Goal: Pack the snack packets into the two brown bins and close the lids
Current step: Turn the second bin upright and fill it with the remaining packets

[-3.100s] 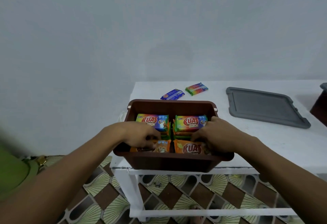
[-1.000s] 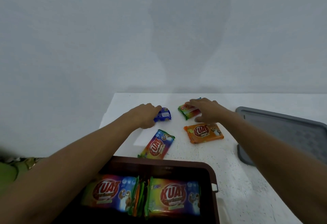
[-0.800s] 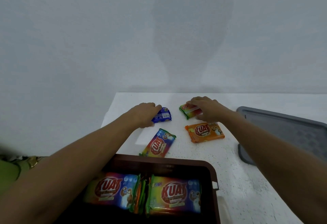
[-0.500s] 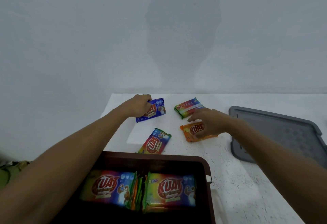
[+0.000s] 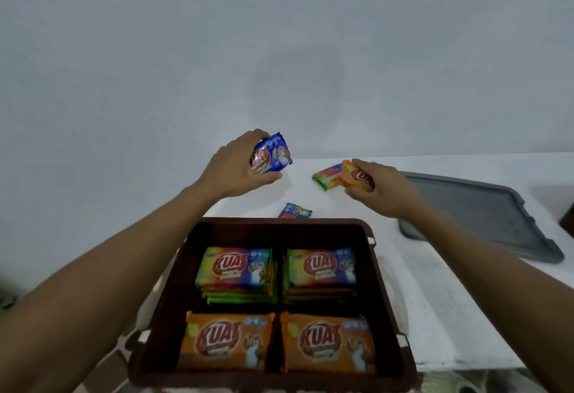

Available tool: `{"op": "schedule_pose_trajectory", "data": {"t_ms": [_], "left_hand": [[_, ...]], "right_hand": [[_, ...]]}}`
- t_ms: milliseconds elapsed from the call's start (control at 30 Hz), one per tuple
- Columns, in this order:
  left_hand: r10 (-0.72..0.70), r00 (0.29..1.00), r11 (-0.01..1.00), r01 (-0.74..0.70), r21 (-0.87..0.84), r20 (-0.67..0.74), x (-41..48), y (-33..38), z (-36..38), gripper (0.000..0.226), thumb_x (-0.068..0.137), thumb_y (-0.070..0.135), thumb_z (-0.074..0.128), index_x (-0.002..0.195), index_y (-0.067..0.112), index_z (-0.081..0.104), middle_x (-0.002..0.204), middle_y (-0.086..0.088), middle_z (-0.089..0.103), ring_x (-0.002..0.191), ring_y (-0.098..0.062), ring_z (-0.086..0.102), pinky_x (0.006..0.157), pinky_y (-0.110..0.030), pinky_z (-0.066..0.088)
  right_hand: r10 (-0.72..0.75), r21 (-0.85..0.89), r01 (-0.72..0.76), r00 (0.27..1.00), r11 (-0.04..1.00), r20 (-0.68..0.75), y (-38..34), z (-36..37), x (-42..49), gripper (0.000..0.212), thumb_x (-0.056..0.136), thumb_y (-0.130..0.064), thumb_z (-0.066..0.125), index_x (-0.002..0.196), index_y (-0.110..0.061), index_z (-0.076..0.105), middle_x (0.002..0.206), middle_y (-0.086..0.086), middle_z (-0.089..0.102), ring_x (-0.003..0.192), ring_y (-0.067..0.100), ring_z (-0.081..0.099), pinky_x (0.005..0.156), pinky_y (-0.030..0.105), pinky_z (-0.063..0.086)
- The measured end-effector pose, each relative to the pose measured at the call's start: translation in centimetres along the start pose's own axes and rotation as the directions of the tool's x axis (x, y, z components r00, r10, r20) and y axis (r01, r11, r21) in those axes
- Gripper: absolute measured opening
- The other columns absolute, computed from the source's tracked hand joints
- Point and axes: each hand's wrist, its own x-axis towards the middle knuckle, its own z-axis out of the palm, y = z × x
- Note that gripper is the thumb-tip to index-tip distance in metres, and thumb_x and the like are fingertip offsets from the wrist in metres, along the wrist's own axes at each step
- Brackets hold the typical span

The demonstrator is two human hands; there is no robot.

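Observation:
A brown bin (image 5: 384,284) stands at the table's near edge, its lid off, with several stacked snack packets (image 5: 236,268) inside in a two-by-two layout. My left hand (image 5: 239,169) holds a blue packet (image 5: 273,155) in the air beyond the bin's far left corner. My right hand (image 5: 377,189) grips an orange packet (image 5: 357,178) just above the table. A rainbow-coloured packet (image 5: 326,176) lies on the table beside that hand. Another blue-and-red packet (image 5: 295,211) peeks over the bin's far rim.
A grey lid (image 5: 484,215) lies flat on the white table (image 5: 435,315) to the right of the bin. A dark object (image 5: 567,221) shows at the right edge. A plain wall stands close behind the table. Patterned floor shows below the left table edge.
My left hand has lifted the blue packet off the table. My right hand has closed on the orange packet and raised it. The view has tilted down, showing the whole bin.

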Motion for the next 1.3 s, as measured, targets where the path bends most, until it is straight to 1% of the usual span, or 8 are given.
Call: {"op": "schedule_pose_trajectory", "data": {"t_ms": [133,233,400,567,700,800,900,1300], "left_hand": [[0.094,0.995,0.995,-0.096,0.038,0.038,-2.3,0.8,-1.7,0.078,0.069,0.069,0.063,0.13,0.021,0.051,0.108,0.011,0.046,0.09,-0.009,0.053,0.073,-0.036,0.053],[0.136,0.989,0.99,-0.139,0.033,0.062,-4.5,1.4,-2.7,0.08,0.069,0.066,0.066,0.134,0.021,0.05,0.112,0.009,0.048,0.095,-0.011,0.054,0.075,-0.036,0.052],[0.093,0.994,0.995,-0.091,-0.035,0.056,-7.5,1.9,-3.8,0.083,0.066,0.059,0.079,0.134,0.023,0.048,0.123,0.007,0.056,0.105,-0.01,0.056,0.084,-0.032,0.053],[0.118,0.988,0.993,-0.117,-0.01,0.098,-10.0,2.3,-4.1,0.08,0.058,0.066,0.074,0.124,0.023,0.055,0.114,0.009,0.059,0.098,-0.009,0.057,0.082,-0.032,0.051],[0.16,0.973,0.986,-0.166,0.025,0.164,-11.4,2.6,-3.4,0.073,0.063,0.064,0.075,0.121,0.025,0.055,0.11,0.012,0.058,0.092,-0.004,0.054,0.078,-0.026,0.049],[0.179,0.957,0.978,-0.199,0.069,0.228,-12.3,2.9,-2.8,0.073,0.065,0.067,0.071,0.122,0.024,0.055,0.111,0.011,0.056,0.098,-0.006,0.053,0.077,-0.023,0.045],[0.188,0.932,0.925,-0.274,0.265,0.311,-13.0,3.0,-2.0,0.073,0.065,0.074,0.067,0.118,0.026,0.057,0.116,0.01,0.047,0.102,-0.008,0.046,0.078,-0.027,0.046],[0.152,0.917,0.911,-0.274,0.307,0.368,-13.4,3.2,-1.8,0.058,0.068,0.066,0.072,0.111,0.031,0.057,0.116,0.011,0.044,0.097,-0.002,0.035,0.074,-0.022,0.031]], "right_hand": [[-0.062,0.014,0.062,0.998,0.998,-0.009,-3.8,-2.0,-3.0,0.071,0.082,-0.063,0.051,0.144,-0.029,0.041,0.128,-0.002,0.06,0.105,0.017,0.057,0.086,0.038,0.05],[-0.106,-0.037,0.105,0.994,0.994,-0.004,-6.7,-3.0,-5.4,0.069,0.082,-0.059,0.059,0.142,-0.03,0.043,0.128,-0.005,0.059,0.108,0.017,0.056,0.088,0.041,0.05],[-0.149,-0.115,0.149,0.989,0.982,0.01,-9.3,-3.5,-7.8,0.07,0.072,-0.06,0.068,0.131,-0.032,0.041,0.12,-0.005,0.06,0.098,0.015,0.059,0.077,0.034,0.052],[-0.169,-0.141,0.17,0.985,0.975,0.018,-10.7,-3.2,-9.3,0.074,0.067,-0.057,0.075,0.127,-0.029,0.04,0.109,-0.007,0.061,0.09,0.013,0.059,0.067,0.027,0.045],[-0.197,-0.151,0.209,0.976,0.966,0.092,-11.3,-2.3,-10.0,0.071,0.068,-0.055,0.075,0.125,-0.032,0.04,0.112,-0.008,0.061,0.088,0.01,0.056,0.071,0.029,0.047],[-0.235,-0.155,0.264,0.955,0.952,0.182,-11.6,-1.1,-10.4,0.072,0.07,-0.054,0.075,0.131,-0.031,0.044,0.124,-0.007,0.052,0.103,0.011,0.052,0.084,0.032,0.048],[-0.278,-0.254,0.331,0.935,0.909,0.222,-11.5,1.0,-10.8,0.068,0.07,-0.057,0.074,0.128,-0.029,0.054,0.126,-0.005,0.039,0.113,0.014,0.041,0.092,0.035,0.045],[-0.214,-0.26,0.269,0.952,0.927,0.22,-11.3,2.0,-11.3,0.056,0.074,-0.052,0.075,0.122,-0.033,0.055,0.117,-0.011,0.057,0.105,0.01,0.054,0.078,0.024,0.043]]}}
